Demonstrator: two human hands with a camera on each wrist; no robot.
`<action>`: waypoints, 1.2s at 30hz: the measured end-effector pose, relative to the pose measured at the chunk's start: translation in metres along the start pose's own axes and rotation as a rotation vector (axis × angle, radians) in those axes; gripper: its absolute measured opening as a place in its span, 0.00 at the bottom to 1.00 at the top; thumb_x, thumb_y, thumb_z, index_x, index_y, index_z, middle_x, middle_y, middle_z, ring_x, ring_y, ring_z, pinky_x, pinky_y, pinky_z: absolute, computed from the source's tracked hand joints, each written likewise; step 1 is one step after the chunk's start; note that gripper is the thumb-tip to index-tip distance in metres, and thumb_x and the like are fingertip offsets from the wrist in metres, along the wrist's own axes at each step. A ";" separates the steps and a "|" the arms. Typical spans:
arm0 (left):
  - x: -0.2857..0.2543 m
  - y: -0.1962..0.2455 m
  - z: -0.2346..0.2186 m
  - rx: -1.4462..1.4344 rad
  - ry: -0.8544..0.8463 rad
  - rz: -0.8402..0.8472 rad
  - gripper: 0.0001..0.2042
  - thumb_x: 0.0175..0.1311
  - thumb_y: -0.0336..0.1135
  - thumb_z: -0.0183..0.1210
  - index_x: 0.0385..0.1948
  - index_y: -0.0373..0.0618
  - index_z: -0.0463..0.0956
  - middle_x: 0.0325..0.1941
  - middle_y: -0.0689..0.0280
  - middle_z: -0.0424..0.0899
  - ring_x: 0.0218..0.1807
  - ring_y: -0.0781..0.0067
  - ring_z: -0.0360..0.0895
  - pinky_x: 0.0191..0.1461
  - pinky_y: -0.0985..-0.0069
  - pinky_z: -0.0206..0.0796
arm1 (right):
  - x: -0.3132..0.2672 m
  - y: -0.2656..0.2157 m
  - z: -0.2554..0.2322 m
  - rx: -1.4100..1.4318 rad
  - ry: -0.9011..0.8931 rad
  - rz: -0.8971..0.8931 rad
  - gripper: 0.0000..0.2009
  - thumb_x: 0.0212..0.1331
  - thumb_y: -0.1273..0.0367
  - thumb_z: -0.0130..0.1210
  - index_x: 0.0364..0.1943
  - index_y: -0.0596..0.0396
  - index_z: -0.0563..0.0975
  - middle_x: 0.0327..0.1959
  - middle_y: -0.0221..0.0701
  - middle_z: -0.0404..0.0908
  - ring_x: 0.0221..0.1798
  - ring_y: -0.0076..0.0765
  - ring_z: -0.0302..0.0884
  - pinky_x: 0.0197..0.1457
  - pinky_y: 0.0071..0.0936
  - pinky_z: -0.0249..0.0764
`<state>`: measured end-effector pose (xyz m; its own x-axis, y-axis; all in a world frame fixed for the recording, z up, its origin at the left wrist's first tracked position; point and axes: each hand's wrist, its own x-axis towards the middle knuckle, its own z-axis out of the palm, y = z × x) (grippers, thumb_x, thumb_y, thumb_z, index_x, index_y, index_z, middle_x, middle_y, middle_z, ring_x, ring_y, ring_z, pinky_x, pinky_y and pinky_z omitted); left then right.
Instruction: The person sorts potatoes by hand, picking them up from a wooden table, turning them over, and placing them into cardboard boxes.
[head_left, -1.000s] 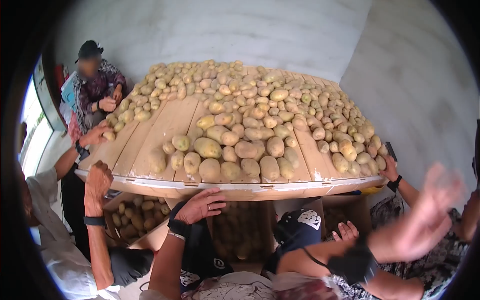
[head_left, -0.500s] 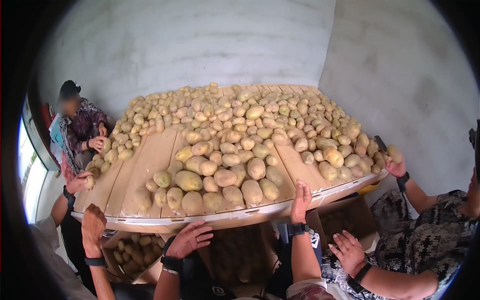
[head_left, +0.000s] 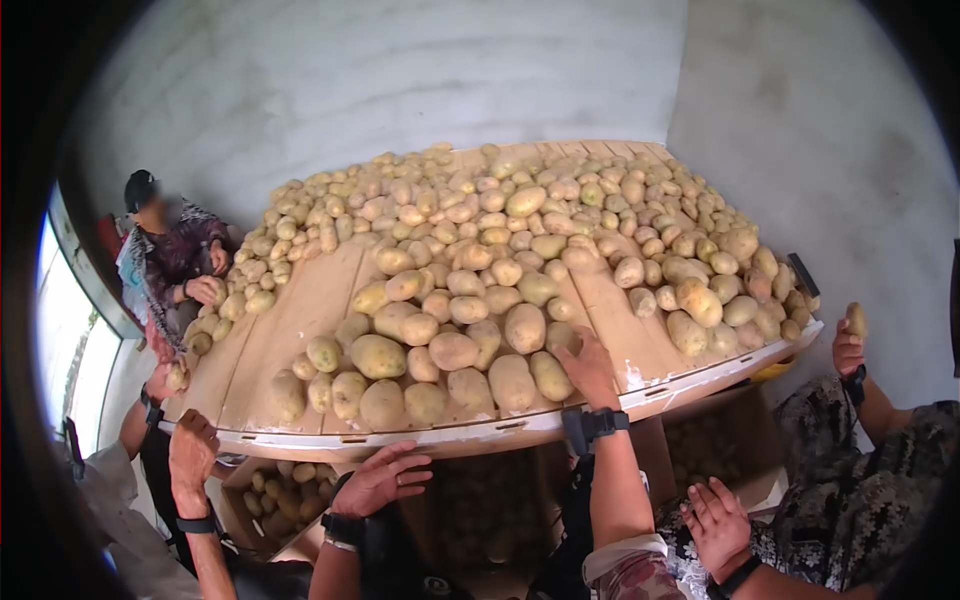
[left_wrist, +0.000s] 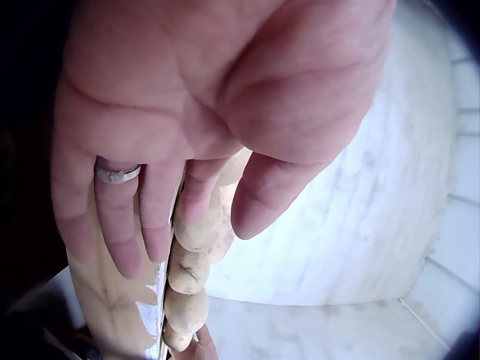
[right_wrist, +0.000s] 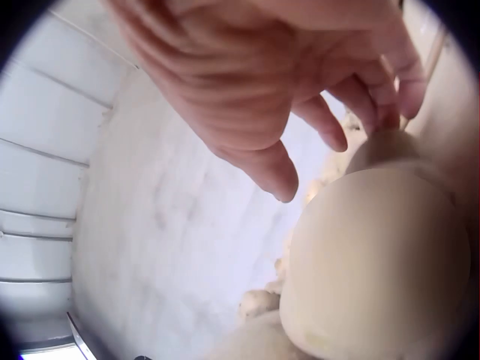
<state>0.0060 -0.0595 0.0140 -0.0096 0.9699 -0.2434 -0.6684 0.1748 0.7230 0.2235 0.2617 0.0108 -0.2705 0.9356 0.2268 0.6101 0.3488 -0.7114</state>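
On the wooden table (head_left: 305, 315), lots of potatoes (head_left: 378, 357) lie in a big spread. The right hand (head_left: 592, 368) is at the front ones, beside a fat potato (head_left: 551, 377). Its fingers are apart and a bit bent; I can't tell if they touch one. The left hand (head_left: 383, 482) holds nothing, fingers loose, near the table's front edge.

"Looks like what sort of place?"
"Like a bare produce workroom."
"Judging by what?"
"By potatoes (head_left: 453, 350) spread over a plank bench (head_left: 300, 310), open boxes (head_left: 655, 460) of more underneath, people (head_left: 178, 250) gathered around, and plain grey walls (head_left: 400, 80)."
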 end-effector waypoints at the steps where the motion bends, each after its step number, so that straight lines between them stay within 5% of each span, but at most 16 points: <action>1: -0.004 0.000 -0.001 0.006 0.017 0.019 0.22 0.65 0.35 0.50 0.60 0.46 0.59 0.59 0.56 0.69 0.58 0.57 0.69 0.60 0.61 0.62 | -0.001 0.000 0.001 -0.030 -0.038 0.031 0.27 0.48 0.54 0.59 0.49 0.57 0.72 0.43 0.49 0.77 0.48 0.53 0.75 0.51 0.40 0.69; 9: -0.010 0.002 -0.003 0.046 0.008 -0.015 0.21 0.65 0.36 0.50 0.60 0.48 0.59 0.60 0.57 0.68 0.60 0.59 0.67 0.61 0.63 0.60 | 0.009 -0.003 -0.002 0.017 -0.029 0.091 0.40 0.37 0.52 0.67 0.55 0.62 0.67 0.45 0.52 0.76 0.51 0.51 0.74 0.54 0.37 0.69; 16: -0.005 0.004 -0.005 0.040 -0.002 -0.047 0.21 0.65 0.36 0.50 0.59 0.47 0.59 0.60 0.57 0.68 0.60 0.60 0.68 0.60 0.64 0.61 | 0.005 0.009 -0.012 0.225 -0.044 0.134 0.40 0.37 0.55 0.67 0.56 0.63 0.65 0.48 0.53 0.75 0.54 0.50 0.71 0.57 0.36 0.66; 24: -0.007 0.000 -0.012 0.042 -0.065 -0.028 0.29 0.61 0.42 0.54 0.63 0.48 0.54 0.62 0.56 0.65 0.61 0.58 0.65 0.61 0.61 0.60 | 0.009 0.043 -0.007 0.349 0.056 0.087 0.36 0.42 0.58 0.65 0.56 0.64 0.65 0.41 0.47 0.78 0.44 0.45 0.77 0.50 0.32 0.71; 27: -0.007 0.001 -0.013 0.055 -0.066 -0.019 0.28 0.62 0.42 0.53 0.63 0.48 0.53 0.62 0.56 0.65 0.61 0.58 0.66 0.61 0.61 0.60 | 0.012 0.035 -0.015 0.653 0.054 0.191 0.33 0.45 0.60 0.63 0.56 0.61 0.66 0.43 0.43 0.77 0.45 0.42 0.76 0.49 0.34 0.71; 29: -0.006 0.000 -0.016 0.034 -0.071 -0.022 0.28 0.62 0.41 0.53 0.63 0.48 0.53 0.62 0.56 0.65 0.61 0.58 0.66 0.61 0.61 0.60 | 0.012 0.038 -0.019 1.320 -0.005 0.215 0.29 0.51 0.57 0.58 0.55 0.58 0.67 0.46 0.40 0.76 0.47 0.38 0.74 0.47 0.31 0.73; 30: -0.006 0.001 -0.013 0.033 -0.077 -0.019 0.28 0.62 0.41 0.53 0.63 0.48 0.54 0.62 0.56 0.65 0.60 0.58 0.67 0.60 0.62 0.60 | 0.005 0.033 -0.024 1.315 -0.019 0.223 0.29 0.51 0.57 0.58 0.55 0.58 0.67 0.46 0.40 0.76 0.47 0.38 0.74 0.47 0.31 0.73; 32: -0.007 0.000 -0.011 0.035 -0.076 -0.010 0.27 0.63 0.40 0.52 0.63 0.48 0.55 0.62 0.56 0.65 0.60 0.59 0.67 0.60 0.63 0.61 | -0.014 0.003 -0.056 1.859 -0.481 0.178 0.25 0.57 0.55 0.51 0.54 0.55 0.67 0.49 0.38 0.74 0.50 0.34 0.73 0.46 0.26 0.73; 36: -0.008 0.005 -0.008 0.034 -0.035 -0.047 0.24 0.65 0.37 0.50 0.62 0.49 0.55 0.62 0.56 0.65 0.60 0.60 0.68 0.59 0.66 0.62 | -0.021 0.001 -0.042 1.678 -0.423 0.199 0.22 0.59 0.54 0.49 0.51 0.54 0.69 0.43 0.38 0.77 0.36 0.32 0.76 0.36 0.25 0.73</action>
<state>-0.0030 -0.0675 0.0144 0.0480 0.9656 -0.2556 -0.6417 0.2259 0.7330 0.2612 0.2444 0.0335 -0.6204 0.7805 0.0774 -0.6397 -0.4464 -0.6257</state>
